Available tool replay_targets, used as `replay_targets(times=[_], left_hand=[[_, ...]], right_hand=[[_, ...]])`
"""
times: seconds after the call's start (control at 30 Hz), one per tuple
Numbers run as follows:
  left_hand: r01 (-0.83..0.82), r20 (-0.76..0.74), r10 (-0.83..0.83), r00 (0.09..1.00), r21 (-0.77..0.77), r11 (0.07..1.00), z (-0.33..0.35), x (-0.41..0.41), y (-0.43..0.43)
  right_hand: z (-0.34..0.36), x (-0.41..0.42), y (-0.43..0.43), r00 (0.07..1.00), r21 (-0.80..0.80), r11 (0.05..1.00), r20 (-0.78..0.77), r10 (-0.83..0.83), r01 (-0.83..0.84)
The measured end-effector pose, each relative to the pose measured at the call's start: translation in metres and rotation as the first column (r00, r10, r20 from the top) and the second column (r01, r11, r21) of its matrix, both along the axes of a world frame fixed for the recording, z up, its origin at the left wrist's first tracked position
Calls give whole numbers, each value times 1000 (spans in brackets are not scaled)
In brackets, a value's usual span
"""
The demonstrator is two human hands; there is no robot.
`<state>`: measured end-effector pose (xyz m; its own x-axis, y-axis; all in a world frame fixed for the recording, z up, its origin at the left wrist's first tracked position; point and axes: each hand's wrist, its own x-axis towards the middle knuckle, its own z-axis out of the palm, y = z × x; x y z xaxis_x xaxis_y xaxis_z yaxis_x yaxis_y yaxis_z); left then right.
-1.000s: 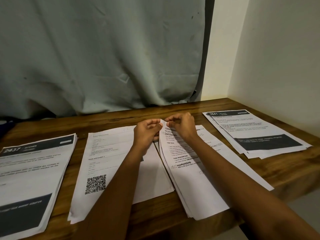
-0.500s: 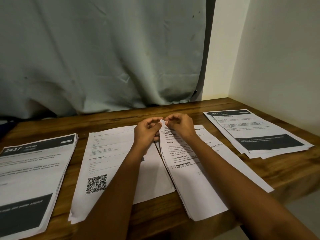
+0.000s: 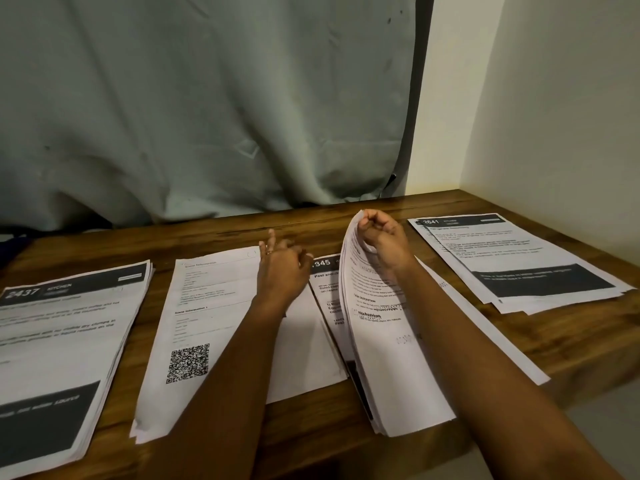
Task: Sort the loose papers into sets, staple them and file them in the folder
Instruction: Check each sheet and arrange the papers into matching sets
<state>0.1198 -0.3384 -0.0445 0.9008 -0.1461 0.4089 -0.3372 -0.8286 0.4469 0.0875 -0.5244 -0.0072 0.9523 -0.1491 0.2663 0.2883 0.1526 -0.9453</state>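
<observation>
Four sets of printed papers lie on the wooden table (image 3: 571,344). My right hand (image 3: 381,237) pinches the top corner of several sheets (image 3: 388,358) of the middle stack and lifts them, curled upward. Under them shows a page headed "345" (image 3: 327,292). My left hand (image 3: 282,268) hovers just left of that stack with fingers loosely spread, over the far edge of the QR-code sheet (image 3: 207,313), holding nothing. A thick stack headed "2437" (image 3: 59,341) lies at far left. Another stack headed "2641" (image 3: 512,261) lies at far right.
A grey-green curtain (image 3: 207,116) hangs behind the table. A cream wall (image 3: 561,116) closes the right side at the table's corner. The table's front edge runs below the papers; the middle stack overhangs it slightly.
Both hands were pinching the middle stack's top corner together. Now the left hand has let go and moved left, and the right hand has raised the top sheets, exposing the "345" page.
</observation>
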Motion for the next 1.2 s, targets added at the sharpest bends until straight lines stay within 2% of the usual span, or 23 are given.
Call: replay_targets(times=[0.1, 0.17, 0.23, 0.33, 0.43, 0.63, 0.83, 0.93, 1.2], left_hand=[[28, -30, -22, 999, 228, 973, 1, -1, 0], [28, -54, -13, 998, 281, 959, 0, -1, -1], [35, -68, -21, 997, 224, 974, -1, -1, -3], [56, -99, -52, 994, 29, 998, -2, 0, -5], [51, -51, -57, 997, -117, 992, -2, 0, -8], [72, 6, -77, 997, -438, 896, 3, -7, -10], [64, 112, -19, 993, -412, 909, 6, -10, -10], [46, 152, 13, 988, -379, 924, 7, -10, -12], [90, 108, -56, 993, -338, 937, 2, -3, -15]], right_hand=[[-2, 2, 0, 1000, 86, 996, -26, 14, -11], [-3, 2, 1, 999, 61, 998, -45, 16, -13], [-3, 2, 2, 999, 31, 1000, -48, 6, -5], [-3, 1, 4, 999, -18, 1000, -35, -14, 13], [-4, 3, 4, 999, -50, 999, -40, -8, 6], [-3, 3, 7, 999, -113, 993, 33, -35, 39], [-9, 8, 6, 994, -277, 959, 103, -33, 60], [-12, 10, 7, 993, -285, 957, 113, -27, 58], [-14, 10, 10, 987, -377, 923, 161, -18, 78]])
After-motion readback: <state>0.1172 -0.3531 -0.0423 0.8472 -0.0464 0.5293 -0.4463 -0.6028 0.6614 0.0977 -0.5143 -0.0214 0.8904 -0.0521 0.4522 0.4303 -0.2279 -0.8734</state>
